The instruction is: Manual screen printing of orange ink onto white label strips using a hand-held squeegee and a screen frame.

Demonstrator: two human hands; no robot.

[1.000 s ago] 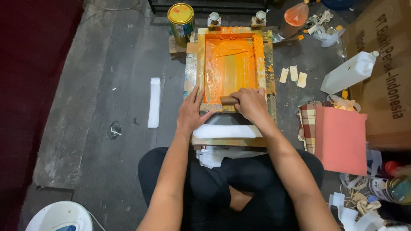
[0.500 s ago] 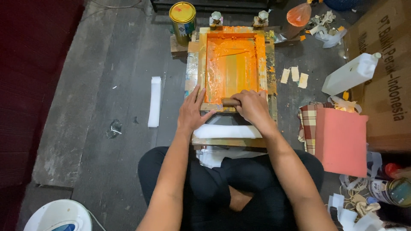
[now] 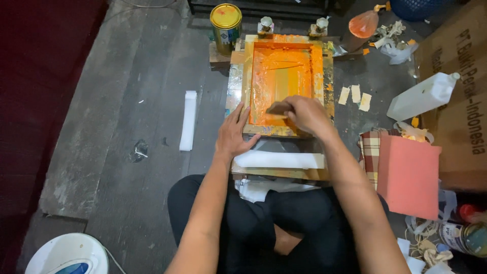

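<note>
Unmoved: right hand (image 3: 304, 114) fingers grip squeegee (image 3: 278, 107); left hand (image 3: 234, 134) fingers spread on orange-inked screen frame (image 3: 247, 81).

A rectangular wooden-framed printing screen (image 3: 284, 81), smeared all over with bright orange ink, lies flat on the grey plank floor, its long sides running away from the person. On its near end rests a small dark squeegee block (image 3: 278, 107) (mostly hidden under fingers), lying across the mesh, just above the frame's lower rail.
</note>
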